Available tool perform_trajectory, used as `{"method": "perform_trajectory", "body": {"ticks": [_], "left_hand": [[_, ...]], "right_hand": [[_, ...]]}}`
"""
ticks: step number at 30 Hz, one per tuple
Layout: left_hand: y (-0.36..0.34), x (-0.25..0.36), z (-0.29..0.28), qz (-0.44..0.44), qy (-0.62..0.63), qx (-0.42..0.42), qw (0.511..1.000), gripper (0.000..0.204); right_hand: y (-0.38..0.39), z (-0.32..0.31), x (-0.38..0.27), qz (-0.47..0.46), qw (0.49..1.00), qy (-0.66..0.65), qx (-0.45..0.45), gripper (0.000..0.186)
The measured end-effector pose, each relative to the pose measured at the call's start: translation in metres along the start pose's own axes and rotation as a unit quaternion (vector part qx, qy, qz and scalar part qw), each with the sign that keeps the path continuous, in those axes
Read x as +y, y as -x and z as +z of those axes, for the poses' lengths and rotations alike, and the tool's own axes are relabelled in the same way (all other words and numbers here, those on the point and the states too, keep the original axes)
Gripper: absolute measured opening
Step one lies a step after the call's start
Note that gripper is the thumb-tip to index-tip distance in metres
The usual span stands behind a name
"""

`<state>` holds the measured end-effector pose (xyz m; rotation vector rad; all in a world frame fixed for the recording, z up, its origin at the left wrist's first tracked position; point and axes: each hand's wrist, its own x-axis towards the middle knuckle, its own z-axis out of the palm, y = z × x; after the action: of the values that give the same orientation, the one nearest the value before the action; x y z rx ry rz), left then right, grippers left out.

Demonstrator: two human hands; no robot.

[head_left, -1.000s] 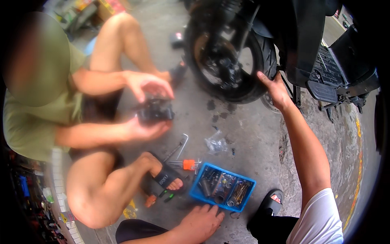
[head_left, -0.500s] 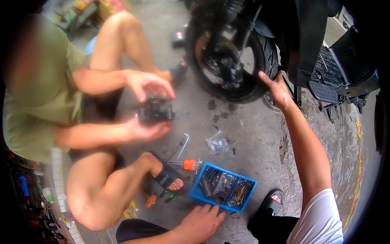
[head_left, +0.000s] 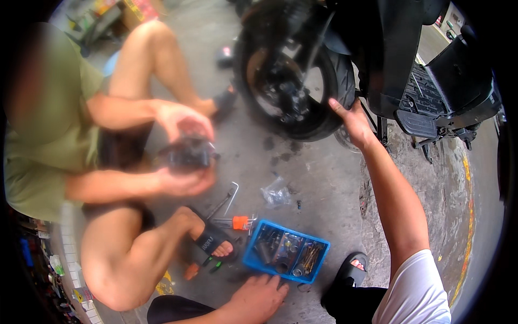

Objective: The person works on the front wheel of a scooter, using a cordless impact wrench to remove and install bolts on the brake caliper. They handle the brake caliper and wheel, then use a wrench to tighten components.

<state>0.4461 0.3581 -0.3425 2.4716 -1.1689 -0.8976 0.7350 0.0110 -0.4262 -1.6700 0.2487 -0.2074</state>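
Wheel (head_left: 288, 103), black-tyred and dark at the hub, stands at the top of my view, below and beside the black bodywork of a scooter (head_left: 396, 59). My right hand (head_left: 353, 123) grips the tyre at its right edge: thumb laid on the side facing me, fingers curled behind (I cannot see how far round they reach). My left hand (head_left: 258, 298) rests palm down and holds nothing that I can see, its fingers loosely bent and side by side, just beside the near edge of a blue tray (head_left: 295, 232); whether the fingertips touch it, I can't tell. The tray is divided, with metal parts and small bits heaped inside.

Left of the tray lies an orange holder (head_left: 240, 222) with hex keys, and beyond it a pale L-shaped key (head_left: 232, 198). A clear plastic bag (head_left: 276, 193) sits on the concrete between tray and wheel, with a small dark bolt (head_left: 299, 204) near it. To my left, a co-worker (head_left: 35, 167) in an olive shirt holds a black part (head_left: 189, 154), blurred, between both hands.
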Motion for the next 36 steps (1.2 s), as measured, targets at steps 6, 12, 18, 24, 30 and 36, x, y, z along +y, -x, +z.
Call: {"method": "perform_trajectory", "body": {"ticks": [6, 12, 18, 24, 30, 36], "left_hand": [[0.001, 0.001, 0.001, -0.004, 0.0, -0.007, 1.0, 0.036], [-0.026, -0.034, 0.023, 0.019, 0.128, -0.042, 0.991, 0.043], [-0.145, -0.124, 0.001, -0.199, 0.73, 0.03, 0.653, 0.061], [-0.28, -0.138, -0.107, -0.095, 0.897, 0.308, 0.303, 0.064], [-0.297, -0.156, -0.123, 0.004, 0.897, 0.256, 0.36, 0.039], [-0.276, -0.136, -0.112, -0.029, 0.872, 0.29, 0.393, 0.032]], "right_hand": [[0.001, 0.002, 0.001, -0.003, 0.999, 0.023, 0.028, 0.098], [-0.001, -0.003, 0.002, -0.005, 0.999, 0.037, 0.024, 0.109], [-0.005, -0.003, 0.006, 0.005, 0.999, 0.029, 0.023, 0.104], [-0.002, -0.007, -0.001, 0.025, 0.996, 0.08, 0.03, 0.106], [0.0, -0.007, -0.008, 0.022, 0.997, 0.068, 0.014, 0.106], [-0.002, -0.007, -0.006, 0.031, 0.997, 0.067, 0.013, 0.101]]}}
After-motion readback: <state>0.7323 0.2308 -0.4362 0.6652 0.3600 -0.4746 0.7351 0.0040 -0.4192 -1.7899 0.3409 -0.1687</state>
